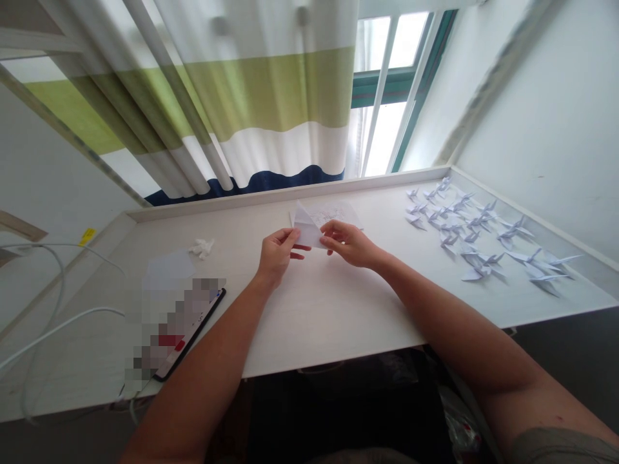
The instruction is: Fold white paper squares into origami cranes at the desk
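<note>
White cable [72,325] loops over the left end of the white desk [329,309]. Beside it, lower left of the frame, lies a black-edged phone [193,335], screen pixelated, with a pale paper sheet [167,267] above it and a crumpled white paper scrap [202,248] just right of that. Mid-desk, left hand [278,254] has its fingers [294,241] together, pinching the left side of a folded white paper sheet [307,225], held just above the desk. Right hand [348,243] has its fingers [326,240] together on the right side of that sheet, clamping it. Sheet in hand is partly folded, no crane shape yet. Faint pencil-marked paper [338,216] sits behind it; separate sheet or same, can't tell. Done: roughly two dozen white paper cranes [464,232] in loose rows, right end of desk.
</note>
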